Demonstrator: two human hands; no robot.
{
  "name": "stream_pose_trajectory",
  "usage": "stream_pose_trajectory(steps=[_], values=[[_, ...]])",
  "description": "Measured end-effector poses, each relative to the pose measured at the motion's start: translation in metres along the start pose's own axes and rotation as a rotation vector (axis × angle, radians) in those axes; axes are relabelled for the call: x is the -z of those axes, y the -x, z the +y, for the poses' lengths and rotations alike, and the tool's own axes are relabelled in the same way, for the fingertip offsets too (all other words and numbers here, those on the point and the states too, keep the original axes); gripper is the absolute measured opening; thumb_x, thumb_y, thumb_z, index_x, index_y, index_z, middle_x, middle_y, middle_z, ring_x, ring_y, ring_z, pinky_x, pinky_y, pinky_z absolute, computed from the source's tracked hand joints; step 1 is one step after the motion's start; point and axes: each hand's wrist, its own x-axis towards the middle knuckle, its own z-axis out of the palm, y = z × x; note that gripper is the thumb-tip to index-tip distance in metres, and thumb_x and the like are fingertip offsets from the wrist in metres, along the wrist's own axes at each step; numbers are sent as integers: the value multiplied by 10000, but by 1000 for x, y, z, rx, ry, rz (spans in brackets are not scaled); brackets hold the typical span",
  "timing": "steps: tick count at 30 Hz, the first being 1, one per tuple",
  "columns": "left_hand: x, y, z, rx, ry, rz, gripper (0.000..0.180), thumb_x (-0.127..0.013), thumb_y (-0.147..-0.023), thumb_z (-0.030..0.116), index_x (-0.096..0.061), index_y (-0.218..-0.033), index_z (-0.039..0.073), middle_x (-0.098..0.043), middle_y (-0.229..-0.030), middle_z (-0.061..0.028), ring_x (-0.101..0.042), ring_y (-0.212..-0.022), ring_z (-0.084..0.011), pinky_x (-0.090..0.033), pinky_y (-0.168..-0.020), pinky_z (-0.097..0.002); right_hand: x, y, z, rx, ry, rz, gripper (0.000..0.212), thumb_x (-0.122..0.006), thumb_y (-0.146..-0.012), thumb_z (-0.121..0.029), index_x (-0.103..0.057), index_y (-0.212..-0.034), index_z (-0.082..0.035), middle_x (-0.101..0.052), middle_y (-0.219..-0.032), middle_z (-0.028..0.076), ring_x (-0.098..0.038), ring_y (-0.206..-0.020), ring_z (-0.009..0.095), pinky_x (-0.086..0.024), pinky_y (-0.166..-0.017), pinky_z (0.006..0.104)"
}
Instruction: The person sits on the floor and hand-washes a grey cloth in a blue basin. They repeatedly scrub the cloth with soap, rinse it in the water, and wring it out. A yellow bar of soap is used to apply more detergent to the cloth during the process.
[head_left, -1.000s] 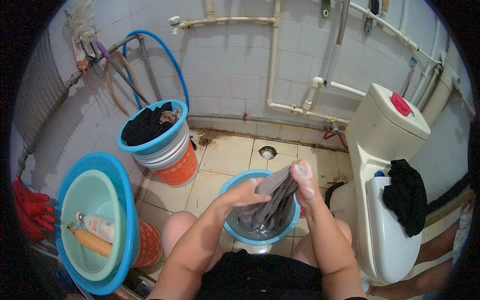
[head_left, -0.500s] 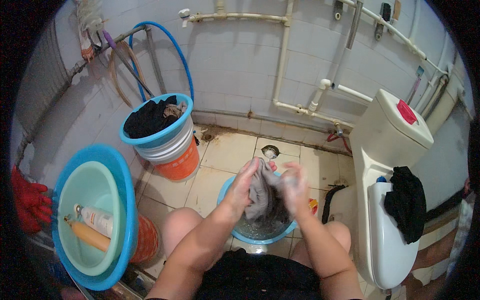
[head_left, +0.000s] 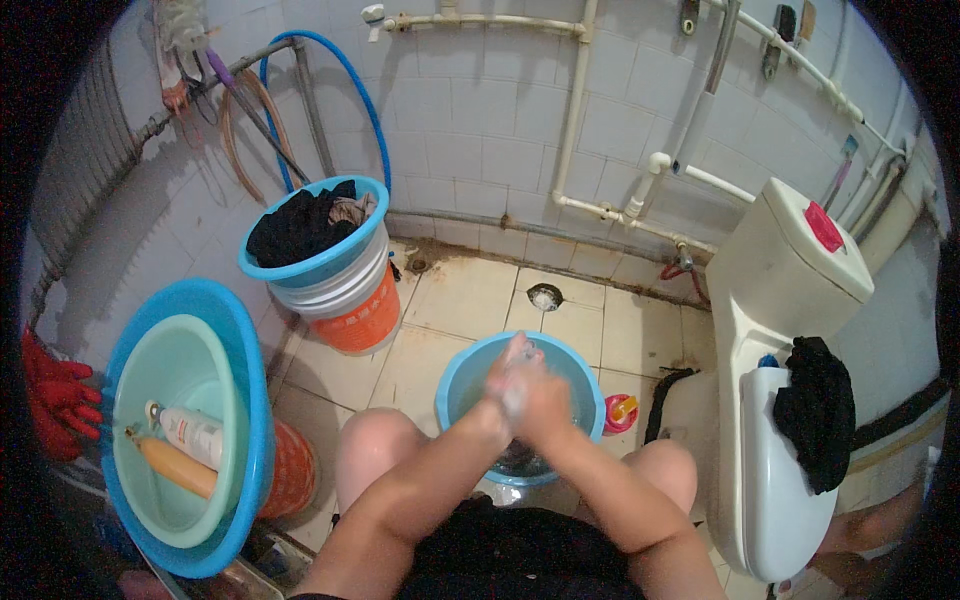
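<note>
My left hand (head_left: 506,388) and my right hand (head_left: 545,402) are closed together above a light-blue basin (head_left: 446,385) on the floor between my knees. White suds coat my fingers, and motion blurs them. They are pressed round the grey cloth (head_left: 528,352), of which only a scrap shows at the fingertips. Under my wrists, something dark (head_left: 520,458) lies in the basin's water, its kind unclear. Just right of the basin stands a small pink-red container (head_left: 621,413) with a yellow-orange thing in it.
At left, a blue basin (head_left: 258,400) on an orange bucket (head_left: 290,475) holds a pale-green basin (head_left: 130,385) with bottles. Behind, black clothes (head_left: 290,232) fill another basin atop a bucket (head_left: 355,320). A toilet (head_left: 775,480) at right bears a black cloth (head_left: 815,412). A floor drain (head_left: 545,296) lies ahead.
My hands, apart before with the grey cloth hanging between them, have come together and dropped lower over the basin. Most of the cloth is now hidden. The view has shifted slightly.
</note>
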Motion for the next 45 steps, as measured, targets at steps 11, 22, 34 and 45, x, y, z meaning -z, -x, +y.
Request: stream_pose_trajectory(steps=[11, 22, 34, 45], values=[[18, -4, 55, -25, -241, -472, 548, -331, -903, 510, -561, -994, 21, -634, -922, -92, -617, -819, -199, -487, -765, -339, 66, -24, 48, -563, -891, -484, 350, -631, -783, -279, -566, -991, -6, -575, -923, 35, -518, -843, 146, -408, -773, 268], [16, 6, 45, -259, -1384, -645, 486, -688, -753, 282, -547, -1103, -24, -613, -981, -108, -562, -877, -148, -459, -767, -290, 68, -5, 71, -716, -1279, 378, 140, -596, -840, -158, -514, -874, -49, -541, -822, -8, -490, -755, 88, -405, -685, 244], [15, -26, 28, 53, -22, -404, 493, -569, -786, 528, -530, -914, 54, -582, -776, -52, -568, -703, -149, -487, -665, -301, 58, 5, -1, -198, -477, 90, 262, -622, -785, -267, -607, -957, -70, -625, -918, 146, -614, -822, 277, -484, -746, 341], [15, -5, -5, 90, 88, -511, 338, -419, -886, 424, -546, -862, 111, -559, -771, -37, -544, -752, -171, -445, -687, -286, 17, 7, 3, -127, -44, 84, 222, -596, -773, -267, -561, -659, -80, -581, -679, 133, -568, -610, 333, -460, -545, 401]])
